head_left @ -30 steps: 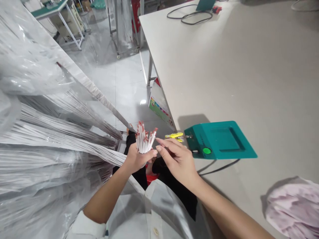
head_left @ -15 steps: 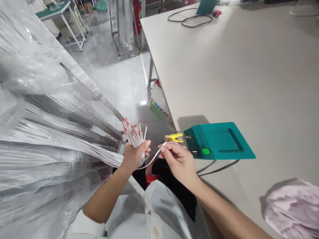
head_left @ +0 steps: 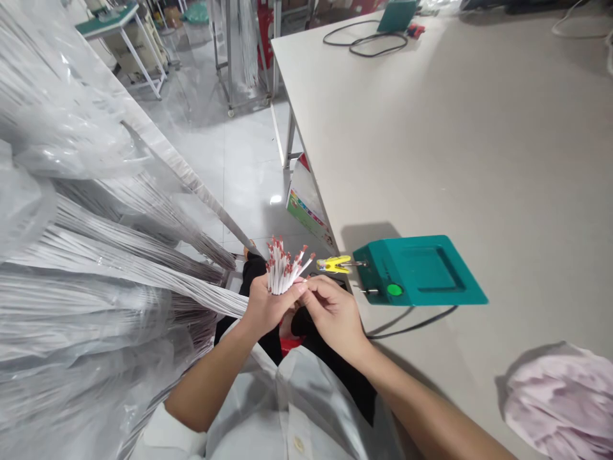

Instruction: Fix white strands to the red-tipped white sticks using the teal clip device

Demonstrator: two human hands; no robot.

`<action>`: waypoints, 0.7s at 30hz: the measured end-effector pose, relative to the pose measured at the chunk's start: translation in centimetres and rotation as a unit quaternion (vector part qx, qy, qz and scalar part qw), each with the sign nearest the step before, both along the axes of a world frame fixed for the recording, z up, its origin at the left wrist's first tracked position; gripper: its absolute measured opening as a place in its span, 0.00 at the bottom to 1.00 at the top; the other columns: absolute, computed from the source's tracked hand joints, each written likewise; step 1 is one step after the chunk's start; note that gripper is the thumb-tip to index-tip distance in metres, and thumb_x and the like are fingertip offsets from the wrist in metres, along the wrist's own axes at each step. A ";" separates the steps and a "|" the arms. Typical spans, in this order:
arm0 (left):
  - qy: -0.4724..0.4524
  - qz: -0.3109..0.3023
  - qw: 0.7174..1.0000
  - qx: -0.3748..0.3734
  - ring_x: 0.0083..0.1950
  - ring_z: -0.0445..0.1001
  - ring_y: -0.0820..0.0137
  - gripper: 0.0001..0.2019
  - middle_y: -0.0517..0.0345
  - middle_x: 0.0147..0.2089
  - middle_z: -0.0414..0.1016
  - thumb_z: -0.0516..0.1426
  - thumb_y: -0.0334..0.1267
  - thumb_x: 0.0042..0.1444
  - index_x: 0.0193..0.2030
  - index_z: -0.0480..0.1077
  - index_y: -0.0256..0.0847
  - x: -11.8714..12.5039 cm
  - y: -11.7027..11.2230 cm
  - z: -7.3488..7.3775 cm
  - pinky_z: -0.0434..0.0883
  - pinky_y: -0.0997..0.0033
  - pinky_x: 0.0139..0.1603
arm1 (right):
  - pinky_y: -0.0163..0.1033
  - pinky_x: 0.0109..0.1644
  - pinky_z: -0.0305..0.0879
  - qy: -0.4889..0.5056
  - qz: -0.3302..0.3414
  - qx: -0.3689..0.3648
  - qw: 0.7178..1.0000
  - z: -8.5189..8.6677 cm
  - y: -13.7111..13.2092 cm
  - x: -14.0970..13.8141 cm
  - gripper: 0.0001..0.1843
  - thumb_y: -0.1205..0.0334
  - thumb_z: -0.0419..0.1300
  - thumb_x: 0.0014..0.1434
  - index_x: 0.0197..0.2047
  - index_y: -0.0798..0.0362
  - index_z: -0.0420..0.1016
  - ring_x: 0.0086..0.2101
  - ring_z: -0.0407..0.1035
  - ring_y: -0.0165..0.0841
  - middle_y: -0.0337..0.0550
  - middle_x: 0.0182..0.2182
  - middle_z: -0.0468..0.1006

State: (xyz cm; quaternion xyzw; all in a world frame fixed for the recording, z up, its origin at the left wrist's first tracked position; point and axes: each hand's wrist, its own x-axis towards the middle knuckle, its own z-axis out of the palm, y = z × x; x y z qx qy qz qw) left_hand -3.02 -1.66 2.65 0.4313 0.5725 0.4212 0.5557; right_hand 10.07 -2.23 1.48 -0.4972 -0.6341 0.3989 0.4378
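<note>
My left hand [head_left: 271,306] is wrapped round a bundle of white wires [head_left: 283,276], whose bare copper-red ends fan upward above the thumb. Close against the left thumb, my right hand [head_left: 334,314] pinches a white wire; only a bit of it shows between the fingertips. Just beyond the right hand, a yellow clip [head_left: 334,263] sits on a metal terminal of a teal tester box [head_left: 431,271] with a green round light. A second metal terminal [head_left: 370,291] sticks out below the clip.
Long white wire bundles [head_left: 143,262], partly under clear plastic, hang along my left. The pale table [head_left: 454,147] carries a pink cloth [head_left: 565,399] at lower right and a black cable [head_left: 366,41] at the back. A wheeled metal rack [head_left: 230,70] stands beyond.
My right hand has drawn back from beside the yellow clip to my left thumb, bringing the wire toward the bundle. The left hand and bundle have shifted slightly right.
</note>
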 end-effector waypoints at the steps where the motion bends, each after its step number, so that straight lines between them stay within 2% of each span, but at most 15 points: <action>1: -0.001 -0.002 1.000 -0.005 0.28 0.72 0.72 0.12 0.49 0.36 0.78 0.62 0.40 0.45 0.34 0.76 0.32 -0.1 0.0 0.0 0.68 0.75 0.24 | 0.36 0.34 0.65 0.011 0.009 -0.007 1.000 -0.1 0.0 0.0 0.11 0.63 0.54 0.59 0.27 0.52 0.74 0.28 0.67 0.30 0.41 0.26 0.71; 4: 0.009 0.020 1.000 0.011 0.28 0.73 0.71 0.11 0.49 0.35 0.78 0.61 0.40 0.46 0.33 0.76 0.32 -0.1 0.1 0.1 0.69 0.74 0.26 | 0.38 0.37 0.67 0.046 0.023 -0.015 0.999 -0.3 0.0 0.1 0.07 0.63 0.56 0.58 0.34 0.51 0.76 0.32 0.69 0.31 0.42 0.30 0.73; 7: 0.040 0.058 0.997 0.035 0.31 0.74 0.69 0.10 0.52 0.33 0.78 0.60 0.38 0.47 0.34 0.76 0.34 0.1 0.0 -0.1 0.70 0.73 0.31 | 0.38 0.35 0.69 0.080 -0.014 -0.051 0.995 -0.5 0.0 0.3 0.09 0.60 0.56 0.58 0.40 0.48 0.75 0.30 0.70 0.30 0.41 0.33 0.73; 10: 0.064 0.054 0.996 0.035 0.33 0.74 0.67 0.08 0.54 0.31 0.78 0.61 0.37 0.45 0.32 0.75 0.34 0.2 -0.1 -0.3 0.71 0.71 0.34 | 0.38 0.34 0.69 0.102 -0.032 -0.065 0.992 -0.5 0.2 0.4 0.08 0.59 0.58 0.56 0.38 0.49 0.76 0.29 0.70 0.30 0.41 0.33 0.74; 12: 0.073 0.032 0.996 0.030 0.34 0.74 0.67 0.08 0.54 0.31 0.77 0.62 0.37 0.44 0.31 0.75 0.34 0.2 -0.1 -0.3 0.71 0.71 0.35 | 0.38 0.35 0.69 0.107 -0.031 -0.050 0.993 -0.4 0.4 0.5 0.05 0.60 0.61 0.54 0.34 0.50 0.76 0.31 0.70 0.31 0.41 0.31 0.75; 15: 0.073 -0.005 0.997 0.029 0.34 0.73 0.68 0.08 0.55 0.30 0.77 0.62 0.37 0.44 0.30 0.75 0.35 -0.2 0.0 0.0 0.70 0.72 0.34 | 0.35 0.26 0.67 0.111 -0.023 -0.064 0.992 -0.1 0.6 0.7 0.05 0.60 0.60 0.54 0.32 0.50 0.76 0.25 0.68 0.28 0.41 0.29 0.75; 17: 0.056 -0.047 0.997 0.027 0.29 0.71 0.70 0.07 0.56 0.27 0.74 0.61 0.37 0.44 0.29 0.74 0.34 -0.6 0.2 0.4 0.68 0.73 0.30 | 0.34 0.23 0.65 0.104 -0.011 -0.061 0.993 0.1 0.7 0.9 0.06 0.60 0.59 0.55 0.32 0.50 0.77 0.23 0.67 0.27 0.41 0.29 0.75; 21: 0.011 -0.125 0.992 -0.009 0.20 0.63 0.77 0.07 0.63 0.16 0.65 0.60 0.36 0.44 0.25 0.73 0.33 -1.3 0.5 1.4 0.62 0.76 0.22 | 0.36 0.30 0.68 0.092 0.027 -0.010 0.995 0.7 0.7 1.2 0.06 0.62 0.59 0.56 0.32 0.51 0.77 0.27 0.68 0.29 0.41 0.28 0.74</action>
